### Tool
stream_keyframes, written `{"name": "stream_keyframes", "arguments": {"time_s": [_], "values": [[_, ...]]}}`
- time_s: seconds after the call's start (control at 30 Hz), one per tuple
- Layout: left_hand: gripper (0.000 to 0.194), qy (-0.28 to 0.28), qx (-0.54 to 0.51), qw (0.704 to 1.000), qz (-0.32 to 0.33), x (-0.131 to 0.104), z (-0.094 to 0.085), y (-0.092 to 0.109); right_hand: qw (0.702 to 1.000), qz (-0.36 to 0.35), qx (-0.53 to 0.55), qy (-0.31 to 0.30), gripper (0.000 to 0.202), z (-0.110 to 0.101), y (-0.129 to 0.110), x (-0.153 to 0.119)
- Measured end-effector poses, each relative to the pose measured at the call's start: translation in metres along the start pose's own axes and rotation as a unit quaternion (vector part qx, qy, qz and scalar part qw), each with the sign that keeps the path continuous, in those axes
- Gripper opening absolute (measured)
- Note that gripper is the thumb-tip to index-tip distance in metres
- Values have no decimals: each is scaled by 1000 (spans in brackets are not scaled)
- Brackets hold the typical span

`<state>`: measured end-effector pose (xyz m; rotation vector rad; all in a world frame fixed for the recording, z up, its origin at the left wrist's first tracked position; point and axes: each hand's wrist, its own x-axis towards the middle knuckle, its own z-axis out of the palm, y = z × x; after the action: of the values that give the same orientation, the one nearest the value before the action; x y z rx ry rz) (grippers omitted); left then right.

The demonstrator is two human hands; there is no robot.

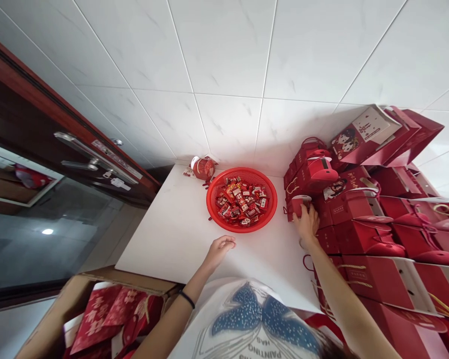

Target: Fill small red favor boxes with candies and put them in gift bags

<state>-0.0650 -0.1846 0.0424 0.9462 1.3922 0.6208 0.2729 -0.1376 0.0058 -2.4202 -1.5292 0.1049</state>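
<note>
My right hand (pixel 307 224) is closed around the side of a small red gift box (pixel 296 205) at the right of the white tabletop, beside the rows of other red boxes. Part of that box is hidden behind the fingers. My left hand (pixel 220 251) hangs over the table just in front of a round red plastic basket (pixel 241 229). Its fingers are curled together, and nothing shows in them. Inside the basket lies a heap of small red-wrapped sweets (pixel 243 202).
Stacked red gift boxes (pixel 370 237) with cord handles fill the right side, with red gift bags (pixel 366 132) behind. A red bundle (pixel 204 168) sits left of the basket. An open carton (pixel 69 299) of red packaging stands at lower left, near a door (pixel 93 164).
</note>
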Motion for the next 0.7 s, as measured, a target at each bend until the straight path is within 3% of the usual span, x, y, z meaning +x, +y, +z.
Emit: {"name": "stream_keyframes", "arguments": {"time_s": [0.27, 0.33, 0.4, 0.47, 0.53, 0.57, 0.63, 0.7], "values": [[34, 55, 8, 998, 17, -4, -27, -9, 998, -13, -45, -38, 54, -6, -2, 7], [38, 97, 20, 994, 48, -8, -49, -8, 997, -24, -50, -45, 58, -5, -3, 8], [38, 190, 54, 976, 89, -18, -86, -8, 997, -34, -48, -53, 63, -3, -1, 10], [34, 335, 118, 929, 100, -36, -137, -12, 997, -42, -34, -53, 66, -3, 3, 12], [33, 488, 204, 847, 44, -61, -192, -20, 998, -49, -4, -28, 67, -3, 7, 13], [34, 536, 240, 809, 1, -75, -216, -25, 999, -52, 17, -5, 66, -4, 9, 12], [40, 565, 301, 760, -116, -100, -247, -38, 994, -56, 69, 55, 62, -6, 9, 8], [51, 555, 332, 728, -227, -118, -252, -50, 982, -65, 129, 119, 56, -9, 6, -1]]}}
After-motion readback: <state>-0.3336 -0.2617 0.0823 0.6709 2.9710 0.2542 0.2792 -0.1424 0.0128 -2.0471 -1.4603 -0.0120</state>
